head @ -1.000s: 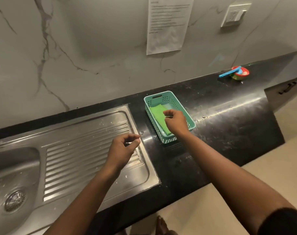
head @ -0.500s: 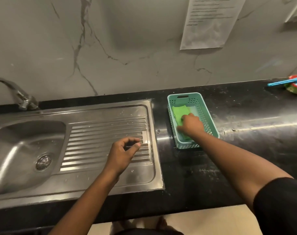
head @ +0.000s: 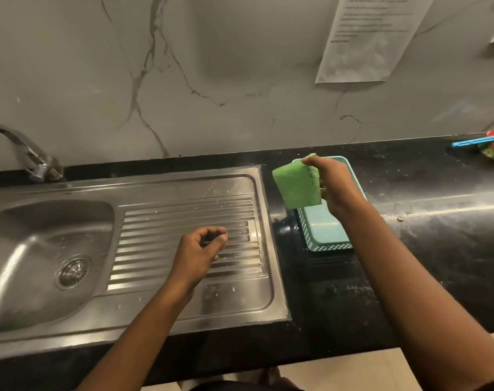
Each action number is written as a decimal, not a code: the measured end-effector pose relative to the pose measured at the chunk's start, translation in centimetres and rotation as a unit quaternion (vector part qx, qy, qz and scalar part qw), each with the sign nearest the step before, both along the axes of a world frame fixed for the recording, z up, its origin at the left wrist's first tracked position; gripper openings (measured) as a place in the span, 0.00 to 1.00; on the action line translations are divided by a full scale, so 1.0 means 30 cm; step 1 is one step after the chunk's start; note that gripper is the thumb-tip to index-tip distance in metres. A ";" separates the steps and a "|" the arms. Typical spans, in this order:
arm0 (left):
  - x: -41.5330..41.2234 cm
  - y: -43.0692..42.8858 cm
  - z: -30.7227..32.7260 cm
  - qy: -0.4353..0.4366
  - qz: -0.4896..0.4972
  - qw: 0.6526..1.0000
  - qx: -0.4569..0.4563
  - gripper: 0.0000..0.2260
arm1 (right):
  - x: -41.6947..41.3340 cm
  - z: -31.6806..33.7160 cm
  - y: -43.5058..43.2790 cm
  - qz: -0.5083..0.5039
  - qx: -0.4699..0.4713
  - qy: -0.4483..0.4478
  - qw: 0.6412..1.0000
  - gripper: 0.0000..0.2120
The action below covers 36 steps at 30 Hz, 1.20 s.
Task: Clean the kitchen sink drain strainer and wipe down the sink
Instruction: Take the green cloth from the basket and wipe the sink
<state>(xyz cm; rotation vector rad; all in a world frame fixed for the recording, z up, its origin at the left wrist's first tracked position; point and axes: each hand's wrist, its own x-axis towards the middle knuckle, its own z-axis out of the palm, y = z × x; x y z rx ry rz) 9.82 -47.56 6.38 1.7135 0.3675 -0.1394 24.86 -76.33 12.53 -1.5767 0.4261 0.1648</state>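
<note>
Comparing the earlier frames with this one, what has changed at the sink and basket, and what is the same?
The right hand, which was reaching into the teal basket, has taken hold of the green sponge and lifted it out, up and toward the sink; the basket now looks empty. The left hand stays loosely curled over the drainboard, holding nothing visible. The drain strainer stays seated in the basin, and the basket has not moved.

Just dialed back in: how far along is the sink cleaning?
Early. Done: the right hand has the green sponge lifted above the teal basket. In hand: nothing else; the left hand hovers empty over the drainboard. Left: the strainer sits in the drain, sink unwiped.
</note>
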 end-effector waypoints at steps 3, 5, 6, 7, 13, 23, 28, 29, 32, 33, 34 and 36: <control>0.011 0.067 -0.008 0.002 0.004 1.000 -0.007 0.05 | 0.018 -0.003 0.121 0.063 0.084 0.061 0.993 0.12; 0.012 0.114 -0.013 0.001 0.009 1.000 -0.010 0.05 | 0.048 -0.046 0.209 0.069 -0.029 0.030 0.997 0.12; 0.009 0.135 -0.015 0.000 0.012 1.000 -0.010 0.05 | 0.065 -0.072 0.247 0.071 -0.124 -0.006 0.990 0.10; 0.006 0.159 -0.019 0.000 0.015 1.000 -0.012 0.05 | 0.083 -0.099 0.285 0.079 -0.221 -0.047 0.971 0.10; -0.018 0.298 -0.051 0.007 0.031 0.999 -0.020 0.05 | 0.199 -0.250 0.436 0.266 -0.573 -0.179 0.754 0.36; -0.027 0.394 -0.084 0.013 0.023 0.999 -0.022 0.05 | -0.057 -0.469 0.395 0.412 -0.598 -0.087 0.682 0.30; -0.024 0.372 -0.064 0.014 0.002 0.999 -0.034 0.05 | -0.281 -0.510 0.385 0.386 -0.599 -0.091 0.696 0.30; -0.023 0.366 -0.060 0.013 -0.002 0.999 -0.038 0.05 | -0.320 -0.513 0.387 0.380 -0.601 -0.089 0.698 0.30; -0.020 0.358 -0.052 0.011 -0.011 0.999 -0.046 0.05 | -0.435 -0.506 0.399 0.368 -0.603 -0.082 0.704 0.29; -0.019 0.358 -0.051 0.009 -0.014 0.999 -0.048 0.05 | -0.473 -0.497 0.403 0.365 -0.600 -0.078 0.708 0.29; -0.019 0.360 -0.050 0.007 -0.016 0.999 -0.050 0.05 | -0.512 -0.486 0.406 0.360 -0.594 -0.077 0.715 0.29; -0.017 0.365 -0.048 0.002 -0.018 0.998 -0.055 0.05 | -0.588 -0.453 0.409 0.352 -0.579 -0.078 0.731 0.28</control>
